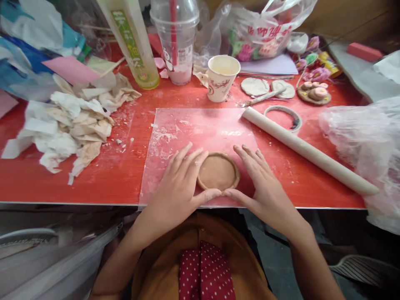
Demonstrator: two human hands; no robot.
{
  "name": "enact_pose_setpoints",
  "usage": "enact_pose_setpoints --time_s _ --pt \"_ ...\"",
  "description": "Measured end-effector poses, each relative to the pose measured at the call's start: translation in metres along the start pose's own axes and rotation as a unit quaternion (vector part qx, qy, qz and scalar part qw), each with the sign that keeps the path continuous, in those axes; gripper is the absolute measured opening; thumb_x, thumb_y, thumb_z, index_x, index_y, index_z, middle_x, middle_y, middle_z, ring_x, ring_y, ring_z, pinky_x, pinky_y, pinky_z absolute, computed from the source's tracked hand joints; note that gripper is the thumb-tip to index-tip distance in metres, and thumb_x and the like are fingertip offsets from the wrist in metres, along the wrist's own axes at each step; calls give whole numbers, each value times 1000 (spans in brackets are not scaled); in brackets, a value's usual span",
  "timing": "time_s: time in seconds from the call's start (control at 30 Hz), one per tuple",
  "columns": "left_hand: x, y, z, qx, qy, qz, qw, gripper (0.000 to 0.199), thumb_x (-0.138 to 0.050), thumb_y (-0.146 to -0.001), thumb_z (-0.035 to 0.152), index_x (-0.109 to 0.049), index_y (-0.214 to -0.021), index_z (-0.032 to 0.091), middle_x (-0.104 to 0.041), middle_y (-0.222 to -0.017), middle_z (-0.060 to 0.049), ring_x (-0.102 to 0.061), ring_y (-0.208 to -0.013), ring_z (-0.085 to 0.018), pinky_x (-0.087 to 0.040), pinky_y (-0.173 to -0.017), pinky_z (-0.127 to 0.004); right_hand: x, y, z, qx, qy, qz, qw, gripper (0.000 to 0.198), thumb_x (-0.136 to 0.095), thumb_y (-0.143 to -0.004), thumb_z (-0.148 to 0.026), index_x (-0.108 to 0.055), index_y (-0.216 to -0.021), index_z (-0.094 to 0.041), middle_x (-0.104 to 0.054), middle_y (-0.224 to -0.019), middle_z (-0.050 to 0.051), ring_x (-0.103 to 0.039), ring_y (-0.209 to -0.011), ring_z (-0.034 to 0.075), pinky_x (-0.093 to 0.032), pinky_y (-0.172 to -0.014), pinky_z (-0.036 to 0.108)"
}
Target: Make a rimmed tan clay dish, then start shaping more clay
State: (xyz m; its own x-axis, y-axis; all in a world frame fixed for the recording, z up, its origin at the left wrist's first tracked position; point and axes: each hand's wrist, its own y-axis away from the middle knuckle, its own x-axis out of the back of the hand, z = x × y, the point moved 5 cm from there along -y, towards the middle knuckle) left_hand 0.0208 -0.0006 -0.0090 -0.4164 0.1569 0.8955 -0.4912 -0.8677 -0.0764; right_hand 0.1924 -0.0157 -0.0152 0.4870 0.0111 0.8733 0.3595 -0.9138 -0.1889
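Observation:
A round, shallow clay dish (218,171) with a raised rim lies flat on a translucent plastic sheet (175,125) near the table's front edge. My left hand (184,177) rests around its left side, fingers stretched forward and the thumb at the near rim. On the opposite side, my right hand (261,179) has its fingers spread, with its thumb also at the near rim. The two thumb tips almost meet there. Clay dust whitens my fingertips. Neither hand lifts the dish.
A rolling pin (309,150) lies diagonally on the right, near a tape ring (284,118). Behind the sheet stand a paper cup (222,79), a plastic cup (176,50) and a tall bottle (133,41). Crumpled tissues (71,125) cover the left; a plastic bag (368,141) sits right.

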Motion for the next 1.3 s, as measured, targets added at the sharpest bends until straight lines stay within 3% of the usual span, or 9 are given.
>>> enact_pose_setpoints --time_s 0.43,0.7,0.97,1.1,1.3 --pt "0 0 0 12 22 -32 999 68 -39 -89 57 -23 -143 20 -31 -150 -7 -21 -142 -21 -16 -117 -46 1 -1 0 12 -31 -8 999 65 -47 -91 -41 -17 -147 -23 -38 -147 7 -31 -138 19 -19 -116 48" --pt "2 0 -4 37 58 -12 998 66 -39 -90 55 -20 -144 22 -28 -152 -8 -20 -142 -22 -18 -116 -48 2 -1 1 -7 -47 0 999 65 -48 -91 -39 -17 -147 -27 -39 -147 5 -28 -139 21 -21 -115 51" --pt "7 3 -6 61 108 43 991 52 -39 -94 42 -28 -141 23 -32 -150 -7 -29 -139 -22 -24 -115 -47 3 1 0 -5 -50 25 998 67 -49 -90 -38 -14 -147 -30 -43 -144 5 -35 -136 22 -26 -113 52" --pt "9 4 -5 71 109 37 991 45 -38 -94 38 -37 -136 22 -43 -144 -5 -31 -138 -20 -23 -115 -46 2 1 1 -1 -41 20 999 67 -49 -90 -39 -15 -147 -29 -43 -144 5 -33 -136 22 -26 -112 52" --pt "10 4 -6 77 140 41 986 46 -38 -94 42 -38 -136 22 -43 -144 -4 -36 -135 -18 -25 -115 -45 2 0 1 4 -35 16 999 64 -49 -90 -37 -19 -146 -29 -41 -145 4 -34 -136 21 -26 -113 50"
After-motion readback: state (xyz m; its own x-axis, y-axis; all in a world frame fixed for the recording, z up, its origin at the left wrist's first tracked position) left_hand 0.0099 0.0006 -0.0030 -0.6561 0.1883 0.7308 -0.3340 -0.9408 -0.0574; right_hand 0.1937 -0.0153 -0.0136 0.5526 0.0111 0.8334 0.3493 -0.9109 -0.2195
